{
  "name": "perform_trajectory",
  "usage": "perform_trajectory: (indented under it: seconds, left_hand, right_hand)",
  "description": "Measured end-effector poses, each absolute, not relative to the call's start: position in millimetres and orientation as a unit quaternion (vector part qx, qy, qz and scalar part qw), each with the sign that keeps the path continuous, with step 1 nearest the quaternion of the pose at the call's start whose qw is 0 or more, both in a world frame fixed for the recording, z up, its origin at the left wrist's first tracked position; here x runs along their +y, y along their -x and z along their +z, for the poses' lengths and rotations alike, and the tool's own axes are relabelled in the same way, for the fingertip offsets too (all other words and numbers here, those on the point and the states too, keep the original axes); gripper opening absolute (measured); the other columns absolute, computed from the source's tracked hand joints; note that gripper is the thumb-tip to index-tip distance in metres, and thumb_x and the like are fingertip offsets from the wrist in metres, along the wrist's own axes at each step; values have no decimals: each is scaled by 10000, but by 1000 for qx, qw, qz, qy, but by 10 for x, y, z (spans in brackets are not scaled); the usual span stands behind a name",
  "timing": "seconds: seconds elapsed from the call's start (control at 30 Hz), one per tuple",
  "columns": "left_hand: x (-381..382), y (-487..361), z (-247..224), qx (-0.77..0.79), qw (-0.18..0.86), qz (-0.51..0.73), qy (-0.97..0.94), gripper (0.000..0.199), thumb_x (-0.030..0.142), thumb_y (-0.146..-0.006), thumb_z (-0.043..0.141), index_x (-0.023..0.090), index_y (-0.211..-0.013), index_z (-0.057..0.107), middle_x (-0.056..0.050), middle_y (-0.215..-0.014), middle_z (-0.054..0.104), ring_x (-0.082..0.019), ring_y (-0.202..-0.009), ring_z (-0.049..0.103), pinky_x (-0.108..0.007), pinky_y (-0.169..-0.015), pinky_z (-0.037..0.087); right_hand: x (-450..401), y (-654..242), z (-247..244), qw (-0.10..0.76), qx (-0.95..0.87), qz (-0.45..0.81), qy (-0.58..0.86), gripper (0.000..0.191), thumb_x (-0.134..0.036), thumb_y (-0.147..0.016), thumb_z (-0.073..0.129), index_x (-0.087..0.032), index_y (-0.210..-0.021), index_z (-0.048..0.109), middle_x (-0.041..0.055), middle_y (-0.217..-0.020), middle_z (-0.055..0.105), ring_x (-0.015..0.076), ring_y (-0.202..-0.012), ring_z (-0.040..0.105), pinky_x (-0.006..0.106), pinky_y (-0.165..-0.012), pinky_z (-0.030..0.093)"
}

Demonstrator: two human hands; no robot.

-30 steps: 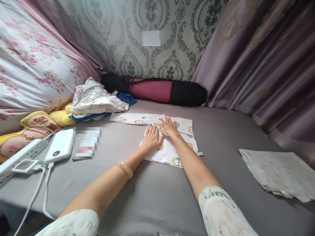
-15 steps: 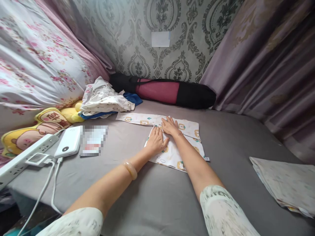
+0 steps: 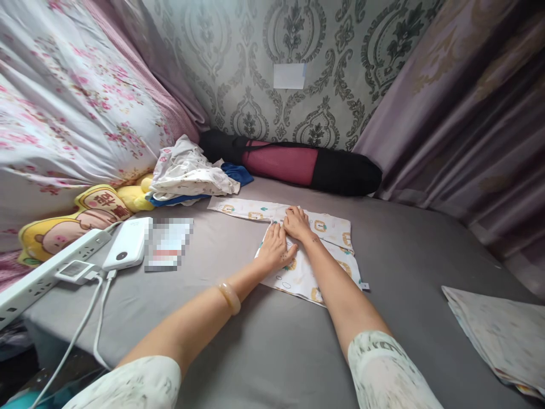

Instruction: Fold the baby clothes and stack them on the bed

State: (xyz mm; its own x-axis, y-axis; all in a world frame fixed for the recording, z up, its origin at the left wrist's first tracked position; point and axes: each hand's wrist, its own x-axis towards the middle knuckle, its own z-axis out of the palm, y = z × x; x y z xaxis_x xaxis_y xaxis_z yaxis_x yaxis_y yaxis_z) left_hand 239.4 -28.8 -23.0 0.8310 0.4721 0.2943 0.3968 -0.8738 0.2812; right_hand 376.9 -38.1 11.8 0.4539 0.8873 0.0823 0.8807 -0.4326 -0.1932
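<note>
A white child's garment with a yellow lion print [image 3: 309, 289] lies partly folded on the grey sheet. One long sleeve [image 3: 238, 209] stretches out to the left, and a small tag sticks out at the lower right corner. My left hand [image 3: 272, 248] presses flat on the cloth near the inner end of the sleeve, its fingers stretched out and thumb apart. Just beyond and to the right, touching it, my right hand [image 3: 297, 223] rests on the garment with its fingers curled in against the fabric. The fingertips are partly hidden.
A heap of clothes [image 3: 191, 170] lies back left, beside a long black and red bag [image 3: 281, 162] along the wall. At left are a yellow cushion [image 3: 63, 236], a white power bank [image 3: 130, 244], a power strip [image 3: 46, 278] and cables. Folded cloth [image 3: 498, 329] lies at right.
My right hand's fingers have gone from spread flat to curled on the garment. My left hand stays on the cloth. The whole view has shifted slightly.
</note>
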Motion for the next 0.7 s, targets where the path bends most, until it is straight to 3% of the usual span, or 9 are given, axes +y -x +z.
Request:
perform_trajectory:
  seconds: [0.1, 0.2, 0.27, 0.37, 0.43, 0.57, 0.7]
  left_hand:
    - [-275, -2399, -181, 232, 144, 184, -944, 562, 455, -868, 496, 26, -1231, 478, -292, -1402, 452, -373, -1407, 321, -507, -1152, 264]
    - [-182, -2417, -111, 239, 231, 196, -923, 422, 348, -775, 588, 91, -1107, 548, -218, -1258, 568, -331, -1256, 487, -457, -1063, 396]
    - [-56, -2412, -47, 273, 310, 211, -886, 307, 272, -768, 552, 129, -1039, 574, -147, -1113, 635, -265, -1077, 589, -402, -948, 481]
    - [229, -2341, 74, 379, 351, 250, -819, 230, 203, -815, 451, 154, -982, 602, -89, -985, 656, -203, -919, 623, -350, -874, 502]
    - [464, -2241, 157, 450, 315, 274, -789, 241, 195, -834, 435, 153, -992, 613, -96, -1011, 646, -212, -949, 616, -358, -901, 487]
    - [917, -1973, 285, 576, 200, 279, -741, 306, 194, -817, 484, 139, -1095, 601, -177, -1194, 565, -326, -1189, 498, -454, -997, 412]
    - [1222, -1766, 331, 658, 157, 240, -696, 403, 227, -813, 523, 69, -1183, 540, -258, -1304, 466, -385, -1251, 429, -477, -1004, 390]
  right_hand:
    - [-360, -3757, 166, 94, -519, 35, 849, 456, -228, -920, 345, -182, -1331, 538, 103, -1441, 465, 278, -1289, 399, 404, -1075, 303]
    - [-290, -3714, 203, 109, -513, 33, 851, 472, -191, -922, 321, -182, -1356, 506, 111, -1410, 508, 268, -1293, 417, 449, -1118, 240]
    - [-218, -3676, 199, 135, -512, 25, 848, 480, -193, -949, 274, -190, -1388, 469, 96, -1458, 476, 244, -1352, 368, 468, -1152, 174]
    - [-107, -3622, 150, 146, -517, 46, 842, 485, -251, -991, 227, -198, -1432, 421, 58, -1556, 359, 215, -1438, 248, 456, -1170, 144]
    - [-55, -3594, 104, 138, -514, 72, 844, 500, -303, -1006, 216, -196, -1466, 380, 50, -1580, 315, 216, -1456, 214, 447, -1171, 149]
    - [-16, -3557, 31, 116, -501, 96, 852, 541, -365, -1015, 188, -196, -1517, 303, 51, -1607, 250, 224, -1480, 147, 454, -1180, 102]
    - [-21, -3540, 9, 105, -503, 92, 853, 567, -362, -1009, 161, -166, -1526, 289, 57, -1616, 221, 228, -1486, 120, 463, -1183, 79]
